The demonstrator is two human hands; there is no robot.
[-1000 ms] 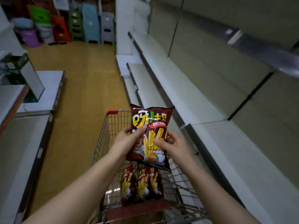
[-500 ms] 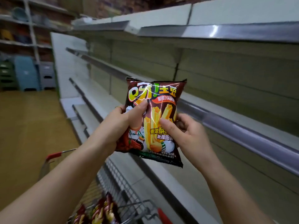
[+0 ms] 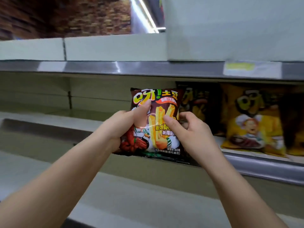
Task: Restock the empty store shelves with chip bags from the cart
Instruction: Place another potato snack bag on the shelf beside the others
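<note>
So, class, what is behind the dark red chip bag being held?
Pale shelf back wall at left, dark brown chip bag by its right edge; directly behind is covered.

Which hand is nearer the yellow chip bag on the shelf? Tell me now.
Right. The right hand pinches the held bag at its right edge, left of the yellow chip bag; the left hand grips its left edge, farther off.
</note>
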